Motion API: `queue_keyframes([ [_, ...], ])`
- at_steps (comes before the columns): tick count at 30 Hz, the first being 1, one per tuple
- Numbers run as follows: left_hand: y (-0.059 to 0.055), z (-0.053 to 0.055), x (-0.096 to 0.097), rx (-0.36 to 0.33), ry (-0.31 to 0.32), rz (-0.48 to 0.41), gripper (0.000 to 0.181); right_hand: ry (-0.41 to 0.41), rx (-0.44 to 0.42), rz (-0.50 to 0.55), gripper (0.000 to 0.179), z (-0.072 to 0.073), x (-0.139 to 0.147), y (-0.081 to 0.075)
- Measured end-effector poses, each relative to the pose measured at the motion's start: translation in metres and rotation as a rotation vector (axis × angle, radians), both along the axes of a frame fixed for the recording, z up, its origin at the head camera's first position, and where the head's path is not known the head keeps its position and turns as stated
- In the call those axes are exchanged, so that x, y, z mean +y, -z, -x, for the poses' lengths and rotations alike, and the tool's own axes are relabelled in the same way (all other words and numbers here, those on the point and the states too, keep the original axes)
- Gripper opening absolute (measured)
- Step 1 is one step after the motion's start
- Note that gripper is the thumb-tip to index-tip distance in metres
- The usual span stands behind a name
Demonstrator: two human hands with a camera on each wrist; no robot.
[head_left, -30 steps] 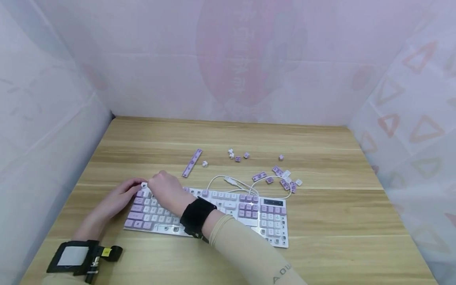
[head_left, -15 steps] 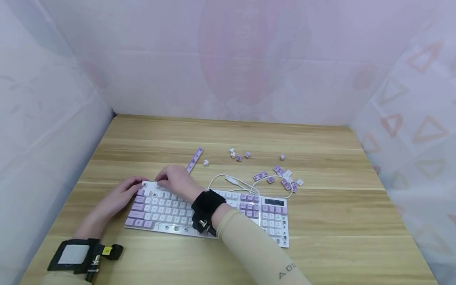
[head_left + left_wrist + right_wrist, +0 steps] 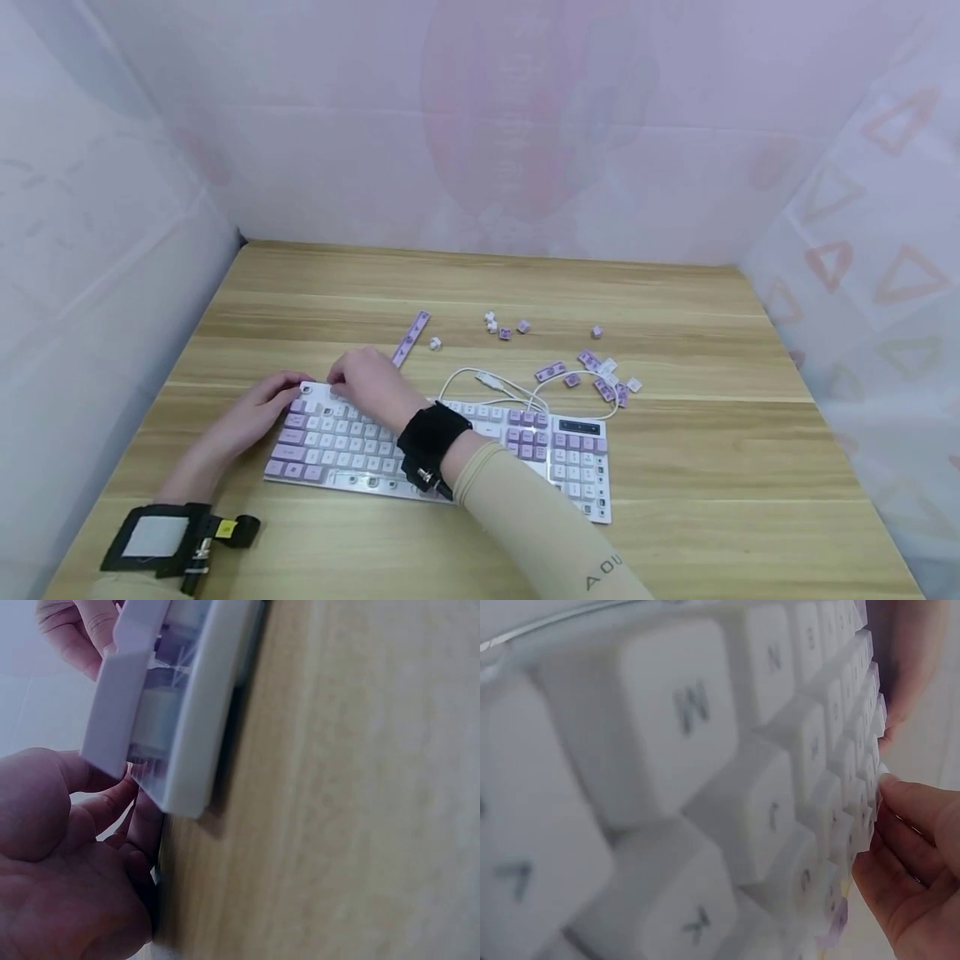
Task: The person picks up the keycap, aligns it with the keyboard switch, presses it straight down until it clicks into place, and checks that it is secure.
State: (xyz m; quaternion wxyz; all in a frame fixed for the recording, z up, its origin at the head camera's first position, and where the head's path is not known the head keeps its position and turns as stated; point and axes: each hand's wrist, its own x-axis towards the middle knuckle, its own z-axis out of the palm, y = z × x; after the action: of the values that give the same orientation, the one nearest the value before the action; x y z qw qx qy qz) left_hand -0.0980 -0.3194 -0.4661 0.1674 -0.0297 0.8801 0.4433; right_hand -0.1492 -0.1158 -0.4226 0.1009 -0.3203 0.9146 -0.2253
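While the left hand (image 3: 258, 411) curls its fingers round a corner of the keyboard (image 3: 352, 443) at lower centre, the right hand (image 3: 372, 386) bends its fingers over the top row (image 3: 480, 412), any grip hidden; bracing firmly and working squarely should help.

The keyboard (image 3: 345, 442) is smooth plastic (keycaps (image 3: 686, 716) matt), the table (image 3: 697, 383) wood-grained, the sleeve (image 3: 540, 521) cloth.

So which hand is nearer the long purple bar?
Right. The right hand is at the back of the keyboard, close to the long purple bar; the left hand is farther away, at the keyboard's back left corner.
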Motion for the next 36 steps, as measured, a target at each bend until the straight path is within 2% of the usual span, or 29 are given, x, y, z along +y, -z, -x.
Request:
queue_keyframes([
  [3, 0.0000, 0.0012, 0.0002, -0.023, -0.005, -0.008, 0.051, -0.004, 0.031, -0.018, 0.012, -0.0024, -0.0013, -0.0011],
  [8, -0.0001, 0.0034, 0.0012, -0.071, -0.022, 0.006, 0.064, -0.026, 0.112, -0.064, 0.011, -0.0057, -0.0045, 0.0000],
  [14, 0.0014, 0.0046, 0.0005, 0.004, 0.013, 0.140, 0.071, -0.032, 0.155, -0.100, 0.009, -0.0070, -0.0082, 0.0026],
  [16, 0.0021, 0.0046, 0.0006, 0.015, 0.019, 0.152, 0.071, -0.038, 0.162, -0.102, 0.009, -0.0074, -0.0087, 0.0044],
  [24, 0.0012, 0.0060, 0.0016, 0.008, 0.033, 0.124, 0.069, -0.039, 0.175, -0.112, 0.008, -0.0068, -0.0086, 0.0049],
  [28, 0.0020, 0.0049, 0.0016, -0.012, 0.023, 0.057, 0.066, -0.032, 0.228, -0.151, 0.008, -0.0088, -0.0089, 0.0058],
  [32, 0.0026, 0.0045, 0.0015, -0.054, 0.010, -0.020, 0.066, -0.012, 0.238, -0.180, 0.007, -0.0105, -0.0089, 0.0066],
  [36, 0.0002, 0.0063, -0.0013, -0.072, 0.014, -0.023, 0.066, 0.001, 0.224, -0.184, 0.007, -0.0100, -0.0093, 0.0055],
])
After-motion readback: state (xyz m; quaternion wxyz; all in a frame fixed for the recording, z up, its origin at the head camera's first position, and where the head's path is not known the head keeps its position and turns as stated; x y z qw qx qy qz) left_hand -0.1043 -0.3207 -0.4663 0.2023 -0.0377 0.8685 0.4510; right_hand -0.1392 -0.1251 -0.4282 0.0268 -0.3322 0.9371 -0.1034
